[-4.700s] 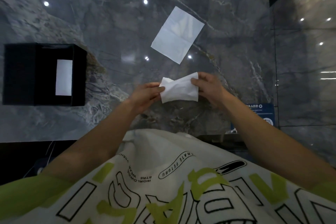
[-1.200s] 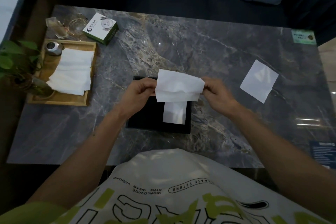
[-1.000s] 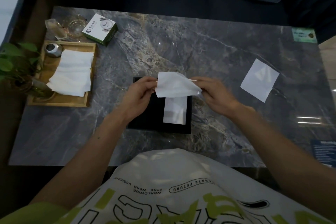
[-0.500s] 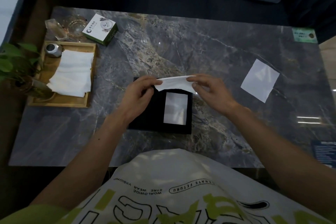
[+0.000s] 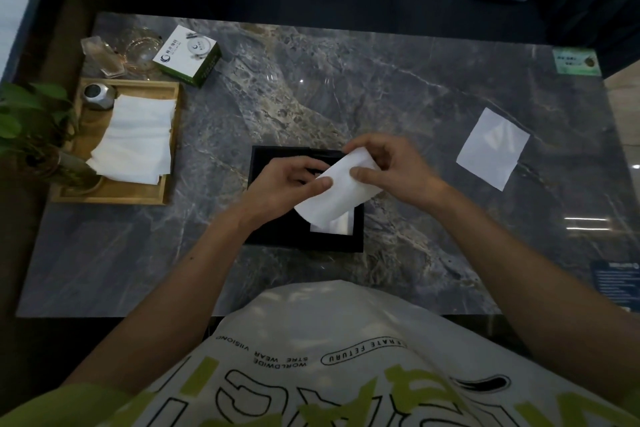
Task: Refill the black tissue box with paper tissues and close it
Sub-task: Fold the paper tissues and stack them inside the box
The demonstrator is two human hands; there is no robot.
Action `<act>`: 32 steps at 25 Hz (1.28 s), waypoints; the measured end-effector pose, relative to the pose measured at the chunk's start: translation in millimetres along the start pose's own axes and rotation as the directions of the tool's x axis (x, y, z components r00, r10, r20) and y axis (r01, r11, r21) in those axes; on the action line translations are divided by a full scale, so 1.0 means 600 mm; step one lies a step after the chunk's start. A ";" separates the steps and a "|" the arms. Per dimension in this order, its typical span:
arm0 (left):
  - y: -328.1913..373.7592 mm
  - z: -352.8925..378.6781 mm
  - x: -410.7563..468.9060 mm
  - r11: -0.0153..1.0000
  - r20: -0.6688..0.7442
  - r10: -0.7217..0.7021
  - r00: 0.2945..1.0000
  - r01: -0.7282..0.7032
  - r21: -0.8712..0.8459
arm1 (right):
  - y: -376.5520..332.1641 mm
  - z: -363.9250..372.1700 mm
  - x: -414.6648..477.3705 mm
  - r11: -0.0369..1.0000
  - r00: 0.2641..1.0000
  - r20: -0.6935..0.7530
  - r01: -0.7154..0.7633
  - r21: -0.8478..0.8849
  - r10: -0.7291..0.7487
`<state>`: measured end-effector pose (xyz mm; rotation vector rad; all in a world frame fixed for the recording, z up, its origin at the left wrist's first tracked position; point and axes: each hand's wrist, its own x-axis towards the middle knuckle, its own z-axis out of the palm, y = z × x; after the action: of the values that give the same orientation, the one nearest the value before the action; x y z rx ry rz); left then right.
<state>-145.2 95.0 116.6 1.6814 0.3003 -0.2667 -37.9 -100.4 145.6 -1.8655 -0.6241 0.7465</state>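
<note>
The black tissue box (image 5: 277,239) lies on the marble table (image 5: 398,107) in front of me. A pale rectangle (image 5: 341,224) shows in its right half. Both hands hold one white paper tissue (image 5: 334,199) just above the box. My left hand (image 5: 287,184) pinches its left edge. My right hand (image 5: 388,166) grips its upper right end, thumb on top. The tissue slants down to the left and hides part of the pale rectangle. A second flat tissue (image 5: 491,147) lies on the table to the right.
A wooden tray (image 5: 114,196) at the left holds a stack of white tissues (image 5: 135,140) and a small metal pot (image 5: 97,95). Behind it are a white and green carton (image 5: 188,55) and glassware (image 5: 117,50). A plant (image 5: 27,114) stands at the far left.
The tissue was stretched flat above the far side of the box half a second ago. Now it is tilted and lower over the box's right half, and both hands have come closer together.
</note>
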 end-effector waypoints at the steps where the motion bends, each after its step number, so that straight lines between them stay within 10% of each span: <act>1: -0.001 0.003 0.000 1.000 0.033 0.006 0.999 -0.005 -0.019 | -0.002 0.001 0.000 0.999 1.000 0.011 -0.019 0.033 0.019; 10: -0.023 0.013 -0.011 0.976 -0.037 -0.047 0.998 0.038 -0.214 | 0.039 0.005 -0.020 0.783 0.913 0.214 -0.408 0.470 0.347; 16: -0.057 0.038 -0.010 0.952 -0.160 -0.159 0.974 0.108 -0.287 | 0.065 0.039 -0.039 0.630 0.889 0.152 -0.418 0.655 0.432; 25: -0.083 0.064 -0.013 0.897 -0.126 -0.341 0.932 0.283 -0.339 | 0.092 0.070 -0.044 0.751 0.852 -0.008 -0.456 0.478 0.523; 32: -0.099 0.061 -0.004 0.951 -0.224 -0.305 0.925 0.309 -0.021 | 0.109 0.076 -0.040 0.836 0.854 -0.102 -0.465 0.291 0.510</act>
<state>-168.1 66.0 57.3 1.6783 0.7377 -0.3110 -81.2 -114.1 76.1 -1.8338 0.0821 0.9275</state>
